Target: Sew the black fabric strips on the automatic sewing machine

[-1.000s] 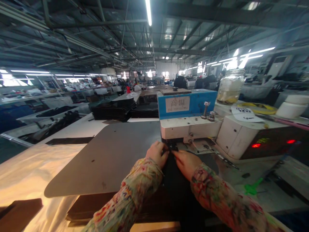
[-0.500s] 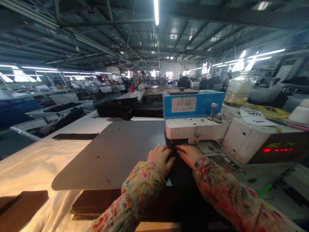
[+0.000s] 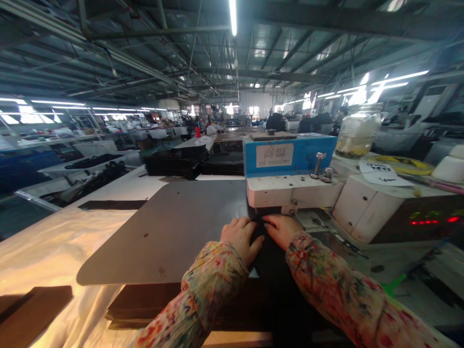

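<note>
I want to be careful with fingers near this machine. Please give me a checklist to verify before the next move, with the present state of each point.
1. Both hands on the black material: ok. The left hand and the right hand press flat on it.
2. Front edge of the material under the machine head: ok, it reaches into the gap below the head.
3. Fingers out from under the head: cannot tell. The fingertips lie close to the gap, in shadow.
4. Material flat, without folds: cannot tell, it is too dark.
5. Machine powered: ok, red lights show on the control box.
6. Sleeves away from the head: ok, both are behind the hands.
</note>
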### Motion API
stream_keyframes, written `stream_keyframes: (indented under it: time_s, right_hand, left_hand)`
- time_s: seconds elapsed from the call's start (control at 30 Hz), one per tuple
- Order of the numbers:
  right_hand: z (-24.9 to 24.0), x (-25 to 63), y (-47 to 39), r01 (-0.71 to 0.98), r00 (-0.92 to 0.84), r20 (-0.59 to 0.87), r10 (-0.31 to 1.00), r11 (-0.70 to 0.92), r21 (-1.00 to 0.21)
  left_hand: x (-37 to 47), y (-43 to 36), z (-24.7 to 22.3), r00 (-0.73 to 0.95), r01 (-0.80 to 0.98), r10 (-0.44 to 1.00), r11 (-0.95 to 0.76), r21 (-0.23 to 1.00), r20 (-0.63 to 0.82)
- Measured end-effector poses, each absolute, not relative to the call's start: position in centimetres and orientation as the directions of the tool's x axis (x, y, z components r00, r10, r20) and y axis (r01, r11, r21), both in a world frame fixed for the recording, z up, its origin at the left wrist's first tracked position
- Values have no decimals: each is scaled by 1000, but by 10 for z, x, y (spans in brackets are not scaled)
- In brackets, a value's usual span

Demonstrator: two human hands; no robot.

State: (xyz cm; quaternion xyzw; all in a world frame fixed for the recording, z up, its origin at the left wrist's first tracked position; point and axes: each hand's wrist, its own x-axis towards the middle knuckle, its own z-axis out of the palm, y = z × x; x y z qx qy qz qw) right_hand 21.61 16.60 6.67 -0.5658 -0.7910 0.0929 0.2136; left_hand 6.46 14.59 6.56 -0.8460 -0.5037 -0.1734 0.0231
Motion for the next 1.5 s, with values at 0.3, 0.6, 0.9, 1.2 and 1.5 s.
stream_keyframes:
  time_s: [0.3,0.6,0.9,1.2,1.5]
  right_hand:
    - [70,213,169,890,-221,218,950,288,-353]
    - [67,210,169,904,-205,244,948,279,-324]
    - [67,210,167,900,-196,255,947,277,-338]
    - [67,209,168,900,-197,260,945,280,-334]
    - [67,208,166,907,-206,267,941,286,-308]
  left_hand:
    - [65,145,65,456,851,831,-512,117,320]
    - [64,147,65,485,831,812,-543,118,325]
    - [63,147,62,486,825,810,-549,134,328]
    - [64,146,64,489,819,811,-553,151,321]
    - [64,146,65,479,827,822,-540,155,310]
